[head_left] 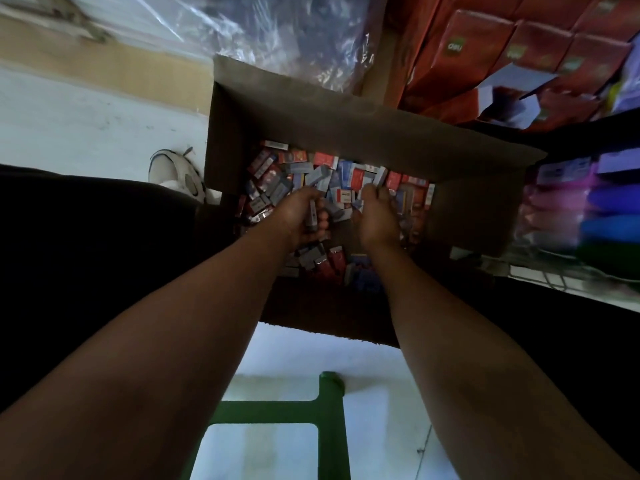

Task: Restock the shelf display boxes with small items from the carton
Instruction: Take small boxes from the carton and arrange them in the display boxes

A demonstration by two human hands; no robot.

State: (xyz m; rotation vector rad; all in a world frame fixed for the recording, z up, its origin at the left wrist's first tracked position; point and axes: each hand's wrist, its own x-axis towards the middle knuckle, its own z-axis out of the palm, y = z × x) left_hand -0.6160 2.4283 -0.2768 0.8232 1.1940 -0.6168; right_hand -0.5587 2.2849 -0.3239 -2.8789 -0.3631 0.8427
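An open brown carton (311,112) stands on the floor below me, holding a heap of small red, blue and grey packets (304,168). Both my arms reach down into it. My left hand (301,220) grips several of the small packets in its curled fingers. My right hand (375,216) lies palm down on the heap, its fingertips curled round a small packet (379,178) at the far side. The shelf display boxes (568,181) sit blurred at the right.
Red boxes (485,46) are stacked at the upper right, with clear plastic wrap (277,32) behind the carton. A white shoe (176,174) lies left of the carton. A green stool frame (325,410) stands on the pale floor near me.
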